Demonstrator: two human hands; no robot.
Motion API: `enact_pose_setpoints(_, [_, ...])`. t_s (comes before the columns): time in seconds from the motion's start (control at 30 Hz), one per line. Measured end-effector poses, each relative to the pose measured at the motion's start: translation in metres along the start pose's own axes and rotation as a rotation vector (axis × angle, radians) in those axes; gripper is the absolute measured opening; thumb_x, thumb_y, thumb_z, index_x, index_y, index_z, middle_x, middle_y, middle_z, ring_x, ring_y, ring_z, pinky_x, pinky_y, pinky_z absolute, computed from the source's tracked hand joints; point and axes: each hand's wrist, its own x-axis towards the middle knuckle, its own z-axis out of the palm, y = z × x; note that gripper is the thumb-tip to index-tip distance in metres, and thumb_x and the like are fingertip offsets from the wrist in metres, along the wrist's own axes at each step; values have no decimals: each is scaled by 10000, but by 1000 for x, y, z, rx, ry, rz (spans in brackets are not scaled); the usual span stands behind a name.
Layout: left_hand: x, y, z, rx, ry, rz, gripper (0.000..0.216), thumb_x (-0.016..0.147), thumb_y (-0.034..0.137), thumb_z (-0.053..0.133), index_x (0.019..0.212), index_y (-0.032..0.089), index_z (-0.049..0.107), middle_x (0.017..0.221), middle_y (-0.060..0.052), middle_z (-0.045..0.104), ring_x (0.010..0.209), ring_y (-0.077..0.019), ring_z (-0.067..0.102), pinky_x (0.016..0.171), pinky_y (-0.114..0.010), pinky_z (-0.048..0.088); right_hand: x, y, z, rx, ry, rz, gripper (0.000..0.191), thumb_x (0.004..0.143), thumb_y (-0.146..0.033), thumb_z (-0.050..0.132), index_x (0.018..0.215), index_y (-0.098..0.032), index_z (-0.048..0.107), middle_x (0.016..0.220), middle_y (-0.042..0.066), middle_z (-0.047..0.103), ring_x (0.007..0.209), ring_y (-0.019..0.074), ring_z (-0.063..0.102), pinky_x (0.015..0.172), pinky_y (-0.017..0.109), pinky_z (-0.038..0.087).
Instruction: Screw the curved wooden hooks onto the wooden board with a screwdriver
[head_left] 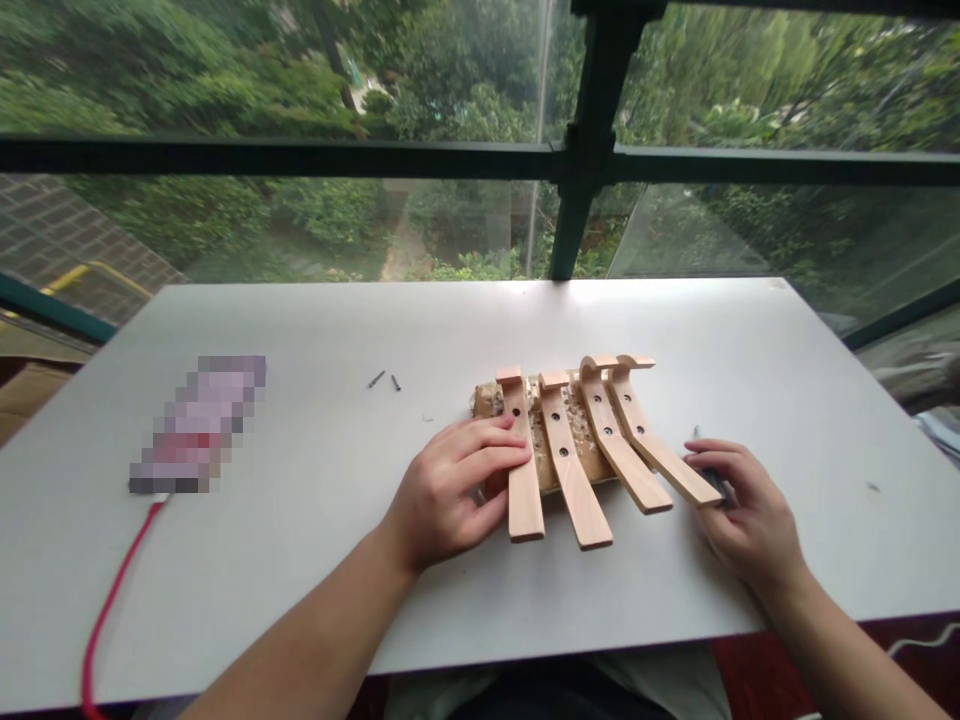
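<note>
Several curved wooden hooks with dark screws or holes lie side by side across a rough brown block (491, 400) with bark-like bits on it. My left hand (457, 485) is closed on the leftmost wooden hook (526, 500), fingers over its shaft and thumb at its left side. One dark spot shows above those fingertips. Beside it is a second wooden hook (581, 500), with two dark screw heads. Two more wooden hooks (634, 470) fan out to the right. My right hand (742, 510) is wrapped round a dark-handled screwdriver (721, 487), mostly hidden, by the rightmost hook's end.
Two loose dark screws (386, 381) lie on the white table (315, 560), left of the block. Further left is a blurred-out phone (202, 420) with a red cable (112, 600) running over the front edge. Windows (300, 220) stand behind the table.
</note>
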Motion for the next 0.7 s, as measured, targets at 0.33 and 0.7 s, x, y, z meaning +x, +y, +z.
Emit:
enact_pose_setpoints(0.33, [4,9,1,35,-34,-136,319,781,140,699,1091,218,705,1323,-111,568,1246,-262,547,1043,-423,495,1,0,1,16,-7,12,437,655,-4,529,1027,-219,608,1164,92,601,1108,274,588,944,453,490])
enact_pose_setpoints(0.7, [1,6,-3,39,-80,-189,341,794,166,706,1126,244,704,1353,-94,553,1251,-262,536,1067,-425,471,0,-1,-1,52,-26,61,393,676,-23,579,1018,-214,619,1169,104,602,1100,292,592,933,480,492])
